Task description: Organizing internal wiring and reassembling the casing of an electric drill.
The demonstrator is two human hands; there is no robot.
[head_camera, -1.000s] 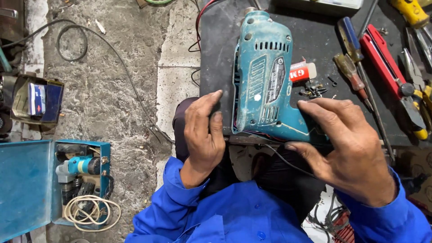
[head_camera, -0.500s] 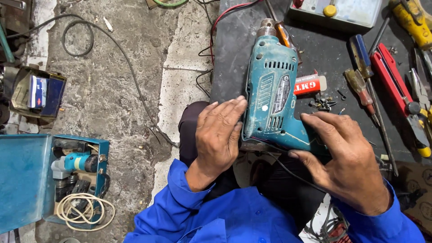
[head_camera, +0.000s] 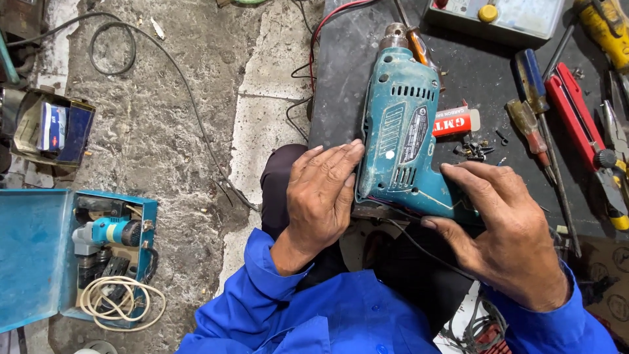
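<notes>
A teal electric drill (head_camera: pixel 398 134) lies on its side on a dark work board (head_camera: pixel 341 78), chuck pointing away from me. My left hand (head_camera: pixel 322 193) presses flat against the drill body's left side near the rear. My right hand (head_camera: pixel 501 229) grips the drill's handle at its lower right. A dark cable runs from the handle toward my lap. Both sleeves are bright blue.
A small pile of dark screws (head_camera: pixel 473 149) and a little red and white box (head_camera: pixel 457 122) lie right of the drill. Screwdrivers (head_camera: pixel 532 108) and red-handled pliers (head_camera: pixel 580 124) rest further right. An open blue case (head_camera: pixel 72 255) with another tool sits on the concrete floor at left.
The view has shifted so the drill sits lower in frame, showing its chuck. My left hand has slid up against the drill's side. My right hand keeps hold of the handle.
</notes>
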